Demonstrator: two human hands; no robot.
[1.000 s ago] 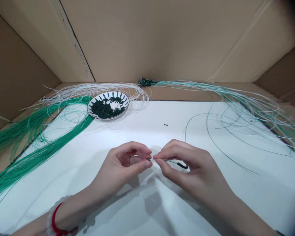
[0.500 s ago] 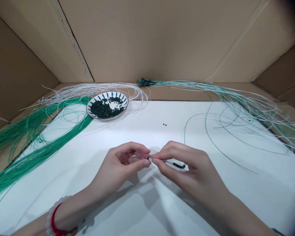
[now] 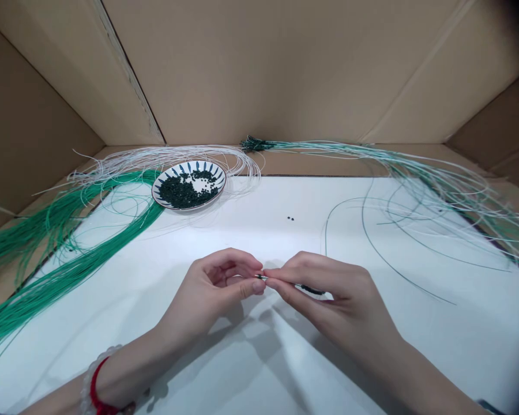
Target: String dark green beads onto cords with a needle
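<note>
Over the white board, my left hand [image 3: 218, 282] curls with thumb and fingertips around a tiny dark bead [image 3: 259, 277]. Facing it, my right hand [image 3: 328, 288] pinches a thin cord [image 3: 266, 277] between thumb and forefinger. The cord's tip is at the bead; whether it passes right through is too small to tell. A short row of dark beads [image 3: 312, 290] hangs on the cord under my right fingers, partly hidden by them. The two hands' fingertips nearly touch.
A striped plate [image 3: 221, 193] of dark beads stands back left, by green cords [image 3: 95, 248] and white cords [image 3: 164, 154]. A beaded bundle [image 3: 255, 144] trails strands to the right. Two loose beads [image 3: 290, 218] lie mid-board. Cardboard walls [image 3: 277, 75] enclose the back and sides.
My right hand has shifted slightly, and its fingers now cover more of the strung beads. The cord's tip shows a little further left at the bead. My left hand is almost unmoved.
</note>
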